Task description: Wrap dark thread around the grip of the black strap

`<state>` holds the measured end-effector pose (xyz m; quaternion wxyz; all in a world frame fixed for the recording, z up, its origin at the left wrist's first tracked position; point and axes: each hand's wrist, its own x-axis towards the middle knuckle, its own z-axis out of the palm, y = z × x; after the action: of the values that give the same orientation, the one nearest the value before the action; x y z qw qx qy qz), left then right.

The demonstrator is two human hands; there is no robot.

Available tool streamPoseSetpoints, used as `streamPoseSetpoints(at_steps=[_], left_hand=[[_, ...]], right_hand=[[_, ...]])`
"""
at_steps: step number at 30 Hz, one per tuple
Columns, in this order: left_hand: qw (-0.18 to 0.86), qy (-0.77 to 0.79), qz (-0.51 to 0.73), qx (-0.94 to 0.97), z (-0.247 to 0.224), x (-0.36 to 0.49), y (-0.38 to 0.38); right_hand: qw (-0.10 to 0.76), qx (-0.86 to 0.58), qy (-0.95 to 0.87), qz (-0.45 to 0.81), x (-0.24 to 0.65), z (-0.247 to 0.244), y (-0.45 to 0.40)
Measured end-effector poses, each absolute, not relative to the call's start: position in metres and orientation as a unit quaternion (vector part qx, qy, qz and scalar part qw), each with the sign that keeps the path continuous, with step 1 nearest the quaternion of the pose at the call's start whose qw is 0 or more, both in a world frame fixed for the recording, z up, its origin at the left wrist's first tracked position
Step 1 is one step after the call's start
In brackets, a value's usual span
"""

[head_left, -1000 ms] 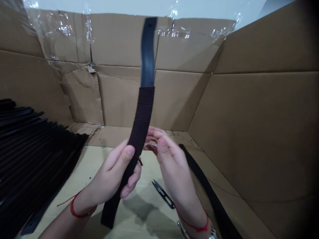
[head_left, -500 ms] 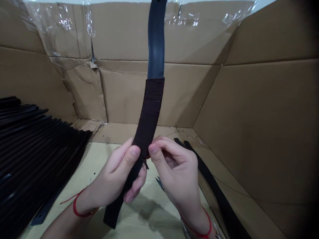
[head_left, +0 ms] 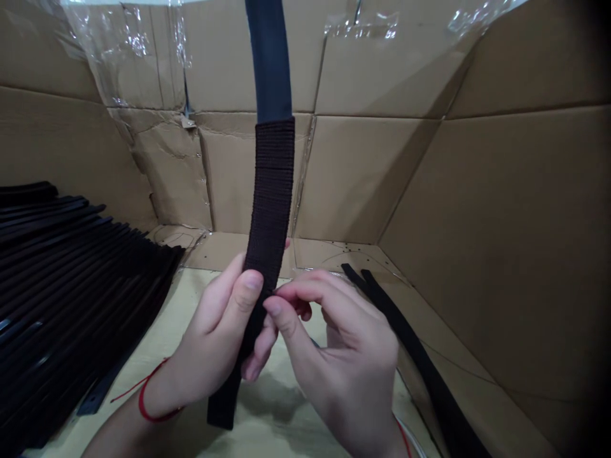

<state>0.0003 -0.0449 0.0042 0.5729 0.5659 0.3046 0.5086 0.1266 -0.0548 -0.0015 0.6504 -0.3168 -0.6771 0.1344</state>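
Observation:
A long, curved black strip point(head_left: 273, 70) stands nearly upright in front of me, its upper end running out of view. Dark brown cord point(head_left: 271, 197) is wound tightly in close turns around its middle. My left hand point(head_left: 224, 337) grips the strip just below the winding, thumb in front and fingers behind. At the lower edge of the winding, my right hand point(head_left: 338, 343) is closed in a pinch of thumb and forefinger. A short bit of dark cord seems to be between those fingertips, mostly hidden.
On the left lies a large pile of similar dark strips point(head_left: 86, 273). Two more black strips point(head_left: 420, 356) lie at the right, by the cardboard wall point(head_left: 496, 242). Taped cardboard point(head_left: 372, 172) closes off the back. Loose thread and dark specks lie along the rear.
The strip has swung more upright, its top moving left. My right hand has shifted left and now pinches at the winding's lower edge, where a loose cord end hung before.

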Motion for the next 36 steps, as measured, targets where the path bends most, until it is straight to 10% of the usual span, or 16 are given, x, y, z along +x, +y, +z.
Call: streamPoseSetpoints(at_steps=[18,31,36], left_hand=[[0.689,0.139,0.487,0.519,-0.003,-0.002,-0.039],[0.553,0.214,0.546,0.591,0.008,-0.01,-0.041],[0.54,0.262,0.541,0.59,-0.002,-0.018,-0.058]], right_hand=[[0.676,-0.277,-0.673,0.114,0.134,0.005,-0.054],[0.621,-0.418,-0.653,0.118,0.193,0.008,-0.036],[0.258,-0.629,-0.709,0.187,0.207,-0.055,-0.027]])
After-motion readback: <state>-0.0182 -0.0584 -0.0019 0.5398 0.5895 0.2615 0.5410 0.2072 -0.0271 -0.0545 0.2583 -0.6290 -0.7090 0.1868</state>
